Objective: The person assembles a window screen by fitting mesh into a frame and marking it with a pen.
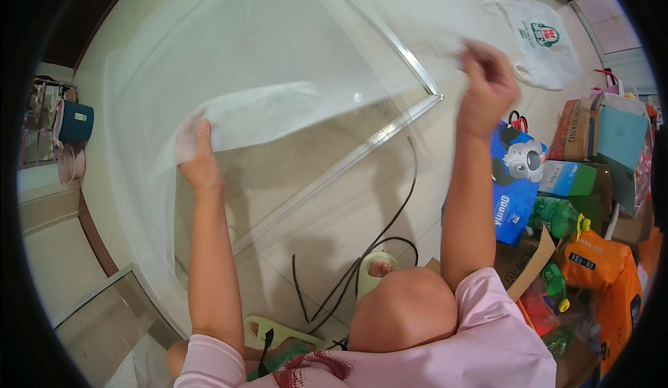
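A large sheet of translucent white mesh [261,113] spreads over the floor and over a silver metal screen frame [376,139]. The frame's corner points right, and one side runs down toward me. My left hand [200,158] is closed on the near edge of the mesh, thumb on top, where the sheet folds back. Raised past the frame's corner, my right hand [492,89] is blurred, its fingers pinched together. A filmy, smeared part of the mesh reaches those fingers. Black rubber cord [358,263] lies in loose loops on the tiles between the frame and my feet.
At right is a pile with a blue bag [513,186], a green bottle [554,215], an orange bag [602,266] and cardboard. A white plastic bag [550,47] lies beyond. Another framed panel [115,329] leans at lower left. Light green slippers [282,336] are on my feet.
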Tool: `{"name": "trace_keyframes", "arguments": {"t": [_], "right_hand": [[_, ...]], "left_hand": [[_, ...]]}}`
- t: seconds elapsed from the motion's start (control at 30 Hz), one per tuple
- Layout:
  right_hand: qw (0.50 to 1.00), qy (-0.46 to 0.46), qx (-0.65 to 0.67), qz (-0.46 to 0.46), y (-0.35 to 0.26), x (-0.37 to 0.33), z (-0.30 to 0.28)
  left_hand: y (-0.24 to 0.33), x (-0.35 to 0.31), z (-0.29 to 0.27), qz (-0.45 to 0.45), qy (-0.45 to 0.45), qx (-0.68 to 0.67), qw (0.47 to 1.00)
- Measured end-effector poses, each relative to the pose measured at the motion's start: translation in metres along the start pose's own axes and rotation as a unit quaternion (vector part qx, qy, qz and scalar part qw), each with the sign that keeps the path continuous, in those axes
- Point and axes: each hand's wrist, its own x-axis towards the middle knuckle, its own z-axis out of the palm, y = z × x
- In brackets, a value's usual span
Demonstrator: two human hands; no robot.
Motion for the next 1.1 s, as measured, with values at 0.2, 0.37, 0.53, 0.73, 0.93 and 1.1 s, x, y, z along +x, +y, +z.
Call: {"name": "trace_keyframes", "arguments": {"t": [0.2, 0.37, 0.53, 0.73, 0.93, 1.1], "right_hand": [[0.94, -0.016, -0.167, 0.295, 0.122, -0.083, -0.092], [0.893, -0.028, -0.127, 0.432, 0.131, -0.14, -0.098], [0.878, -0.067, -0.144, 0.452, 0.13, -0.151, -0.101], [0.873, -0.063, -0.087, 0.476, 0.157, -0.165, -0.141], [0.869, -0.062, -0.061, 0.488, 0.161, -0.172, -0.149], [0.862, -0.017, 0.016, 0.506, 0.16, -0.177, -0.164]], "left_hand": [[-0.068, -0.083, -0.006, 0.01, -0.088, 0.237, 0.968], [-0.107, -0.129, -0.067, -0.199, -0.132, 0.214, 0.947], [-0.104, -0.149, -0.078, -0.137, -0.027, 0.135, 0.981], [-0.13, -0.187, -0.069, -0.34, 0.016, -0.023, 0.94], [-0.159, -0.183, -0.089, -0.46, -0.008, -0.125, 0.879], [-0.145, -0.194, -0.076, -0.438, -0.023, -0.155, 0.885]]}}
